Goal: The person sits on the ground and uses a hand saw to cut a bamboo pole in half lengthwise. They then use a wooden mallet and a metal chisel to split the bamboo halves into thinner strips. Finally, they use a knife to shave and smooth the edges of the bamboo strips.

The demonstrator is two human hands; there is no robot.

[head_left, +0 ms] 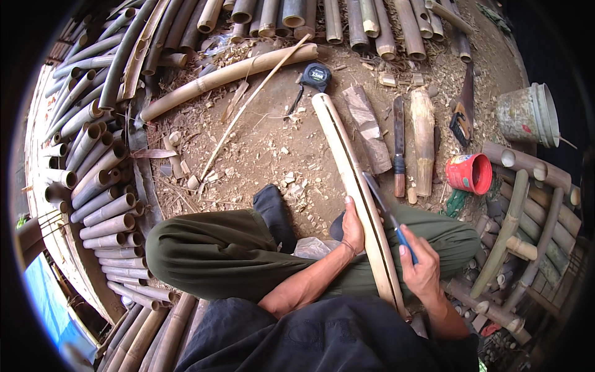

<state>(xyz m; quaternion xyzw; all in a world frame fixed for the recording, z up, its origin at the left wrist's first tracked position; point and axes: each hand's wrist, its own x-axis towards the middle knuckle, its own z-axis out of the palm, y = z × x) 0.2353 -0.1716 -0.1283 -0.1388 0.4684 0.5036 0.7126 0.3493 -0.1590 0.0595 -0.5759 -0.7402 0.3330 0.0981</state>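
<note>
A pale bamboo pole (pixel 374 259) with a long dark slit along it slants across my lap, its far end out over the dirt floor. My left hand (pixel 353 230) grips the pole's left side near the middle. In my right hand (pixel 421 263) is a knife (pixel 379 197) with a blue handle. Its blade points away from me and lies close against the pole's right side. From this view I cannot tell whether the edge touches the bamboo. The pole's near end rests by my right thigh.
Ahead lie a tape measure (pixel 316 75), a long curved bamboo piece (pixel 229 77), a machete (pixel 399 139), a whittled log (pixel 423 142) and a handsaw (pixel 462 118). A red tin (pixel 469 174) and a grey bucket (pixel 527 115) stand right. Bamboo poles (pixel 111 208) are stacked left.
</note>
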